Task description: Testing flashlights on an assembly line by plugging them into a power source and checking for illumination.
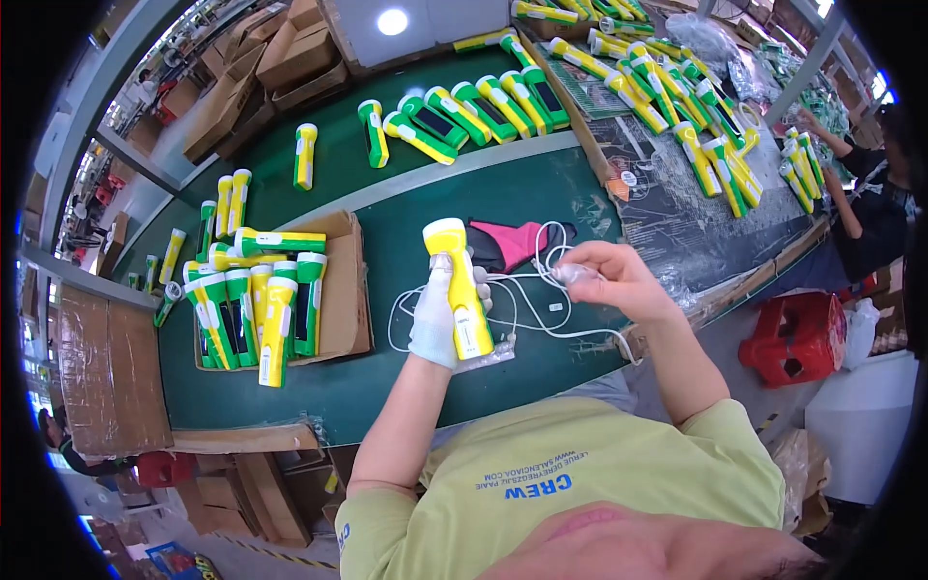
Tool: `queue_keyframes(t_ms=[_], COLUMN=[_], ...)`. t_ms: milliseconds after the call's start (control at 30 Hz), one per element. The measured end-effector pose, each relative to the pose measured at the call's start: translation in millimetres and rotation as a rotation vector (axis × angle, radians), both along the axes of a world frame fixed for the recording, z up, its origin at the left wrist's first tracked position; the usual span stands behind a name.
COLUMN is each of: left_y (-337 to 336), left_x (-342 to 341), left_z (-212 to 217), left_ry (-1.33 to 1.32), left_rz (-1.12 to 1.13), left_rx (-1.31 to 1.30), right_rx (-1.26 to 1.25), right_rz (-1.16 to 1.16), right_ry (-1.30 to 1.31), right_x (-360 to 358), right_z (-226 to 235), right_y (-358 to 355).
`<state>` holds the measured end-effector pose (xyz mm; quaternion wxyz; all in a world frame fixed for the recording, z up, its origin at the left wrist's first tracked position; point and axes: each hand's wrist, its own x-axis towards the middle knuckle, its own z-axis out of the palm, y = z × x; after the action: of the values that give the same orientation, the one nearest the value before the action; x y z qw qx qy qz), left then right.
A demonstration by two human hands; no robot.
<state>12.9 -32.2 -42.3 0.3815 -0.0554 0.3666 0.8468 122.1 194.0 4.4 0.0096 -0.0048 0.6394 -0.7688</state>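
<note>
My left hand [434, 317], in a white glove, is wrapped round a yellow flashlight [468, 307], whose wide head points away from me. My bare right hand [626, 280] is closed in a pinch on a small whitish, partly see-through thing [577, 275], too unclear to name. White cables [527, 287] lie looped on the green table between and around my hands. Just beyond the flashlight is a pink and black cloth item [507, 244]. Under the flashlight's tail, a clear piece with a bumpy surface [488, 356] lies at the table edge.
At left, an open cardboard box [345, 290] holds several green and yellow flashlights. More flashlights [483, 108] line the conveyor belt [261, 193] beyond. A heap of them [667, 87] covers the right-hand table, where another person [875, 184] works. A red crate [795, 333] stands at right.
</note>
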Motion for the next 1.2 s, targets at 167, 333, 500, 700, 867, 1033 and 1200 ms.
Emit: queue_keyframes(t_ms=[167, 333, 500, 700, 867, 1033, 1200], left_y=[-1, 5, 16, 18, 29, 32, 28], left_x=[12, 13, 12, 9, -12, -31, -24], left_z=[3, -11, -4, 17, 36, -5, 2], left_ry=[-0.001, 0.069, 0.573, 0.72, 0.486, 0.069, 0.032], left_rz=[0.046, 0.005, 0.043, 0.077, 0.08, 0.086, 0.077], left_rx=[-0.058, -0.126, -0.45, -0.181, -0.048, 0.01, 0.021], right_rx=[0.091, 0.868, 1.322, 0.639, 0.952, 0.719, 0.706], right_rz=[-0.108, -0.091, -0.141, 0.145, 0.205, 0.15, 0.104], right_ry=[0.02, 0.498, 0.766, 0.48, 0.485, 0.545, 0.55], right_x=[-3, -3, -25, -12, 19, 18, 25], right_z=[-10, -24, -21, -38, -51, -47, -45], right_y=[-18, -67, -64, -60, -77, -86, -89])
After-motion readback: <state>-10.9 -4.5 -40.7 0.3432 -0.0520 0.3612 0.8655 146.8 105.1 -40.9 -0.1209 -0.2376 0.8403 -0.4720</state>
